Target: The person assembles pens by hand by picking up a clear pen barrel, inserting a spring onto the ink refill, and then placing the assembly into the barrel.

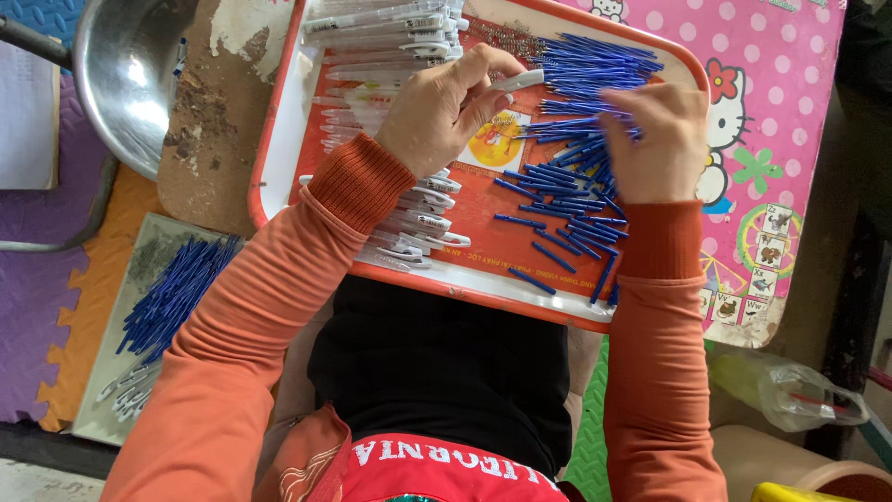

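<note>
An orange-red tray (279,112) lies on my lap and a small pink table. A pile of blue pen refills (567,177) covers its right half; white pen barrels (390,37) lie stacked along its left side. My left hand (446,107) is closed on a white pen barrel (516,81), whose end sticks out toward the refills. My right hand (660,139) rests palm-down on the blue refills, fingers curled into the pile; whether it grips one is hidden.
A metal bowl (130,74) sits at upper left on a worn brown board. A flat grey tray (121,372) at lower left holds more blue refills (172,297) and several white barrels. Foam mats cover the floor. A clear plastic bag (799,395) lies at lower right.
</note>
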